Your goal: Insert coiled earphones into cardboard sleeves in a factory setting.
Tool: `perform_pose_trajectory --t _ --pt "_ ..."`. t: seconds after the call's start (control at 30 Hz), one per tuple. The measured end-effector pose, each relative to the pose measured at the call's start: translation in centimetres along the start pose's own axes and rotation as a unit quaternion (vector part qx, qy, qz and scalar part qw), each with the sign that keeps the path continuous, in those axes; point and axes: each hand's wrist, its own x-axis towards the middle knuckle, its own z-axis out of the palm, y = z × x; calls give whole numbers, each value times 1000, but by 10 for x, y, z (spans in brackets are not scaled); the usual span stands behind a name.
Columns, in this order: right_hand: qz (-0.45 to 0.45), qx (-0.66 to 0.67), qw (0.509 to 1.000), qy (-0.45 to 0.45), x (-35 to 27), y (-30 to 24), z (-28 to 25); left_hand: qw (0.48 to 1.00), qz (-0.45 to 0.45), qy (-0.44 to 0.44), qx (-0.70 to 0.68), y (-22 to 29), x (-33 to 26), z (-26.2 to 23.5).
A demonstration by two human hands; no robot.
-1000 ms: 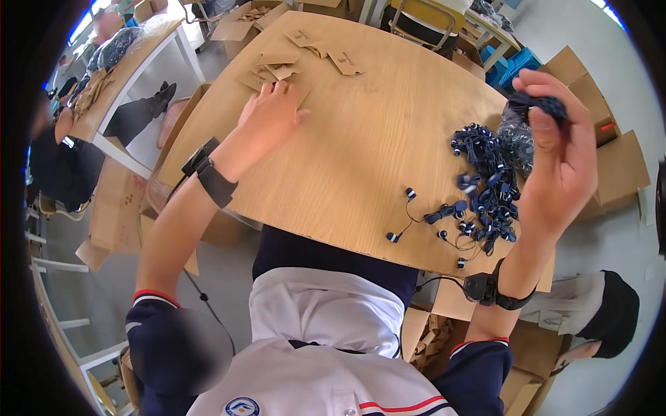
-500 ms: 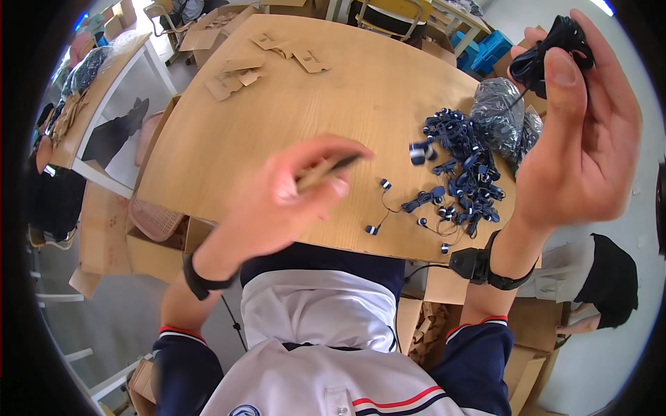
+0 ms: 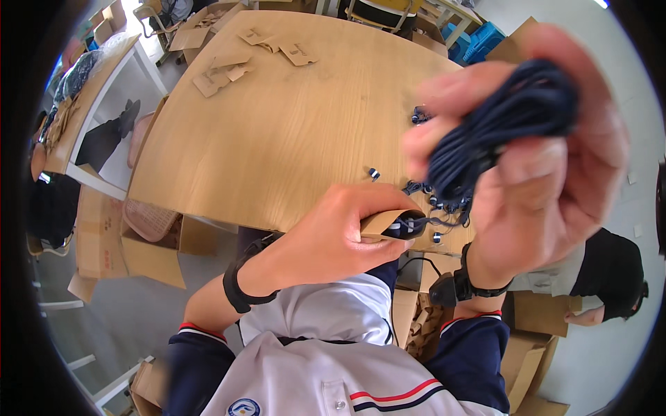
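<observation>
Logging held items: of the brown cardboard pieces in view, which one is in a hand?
The small cardboard piece pinched in the left hand, touching dark cable ends; the other cardboard pieces lie loose across the wooden table.

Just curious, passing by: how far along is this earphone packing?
Done: nothing finished is visible. In hand: the right hand grips a coiled dark cable, and the left hand holds a small brown card at its plug end. Left: more dark earphones and blank cards lie on the table.

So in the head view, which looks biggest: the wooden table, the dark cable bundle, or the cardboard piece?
1. wooden table
2. dark cable bundle, though nearness to the camera enlarges it
3. cardboard piece
</observation>
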Motion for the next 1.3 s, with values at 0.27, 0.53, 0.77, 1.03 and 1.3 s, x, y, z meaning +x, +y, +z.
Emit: perform_pose_trajectory --t 0.27,0.53,0.77,1.03,1.3 --pt "-49 -63 992 -93 -41 19 -9 956 -99 11 -277 6 -4 -2" --pt "57 -172 970 -163 -60 22 -13 945 -139 13 -294 0 -9 -10" --pt "-1 -265 947 -181 -64 10 -6 925 -177 -55 -332 -22 -16 -8" --pt "115 -271 933 -205 -87 9 2 941 -182 -93 -268 -47 -16 -13" --pt "69 -201 977 -32 -88 27 -14 930 -151 65 -327 -36 -13 -8"
